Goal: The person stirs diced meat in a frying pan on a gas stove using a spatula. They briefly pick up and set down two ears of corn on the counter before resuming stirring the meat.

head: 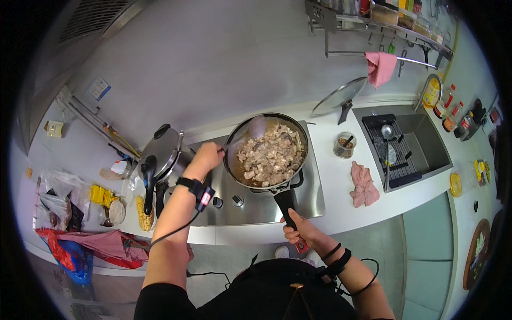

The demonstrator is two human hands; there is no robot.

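A deep frying pan [231, 170] stands over the steel gas hob [256, 212], holding small browned pieces of food, seemingly chopped meat [272, 154], in some liquid. My right hand [298, 229] is closed round the pan's long black handle, which points towards me. At the pan's left rim, my left hand [208, 158] grips the dark end of a utensil. Its blurred purplish head [257, 127], like a spatula or spoon, lies at the upper left inside the pan. A glass lid [340, 96] with a black handle leans on the wall behind, to the right.
A steel pressure cooker [166, 150] stands close left of my left hand, with corn [144, 214] beside it. To the right are a glass jar [345, 145], a pink cloth [363, 184] and a sink [434, 140] with a rack and ladle. A shelf [384, 22] hangs above.
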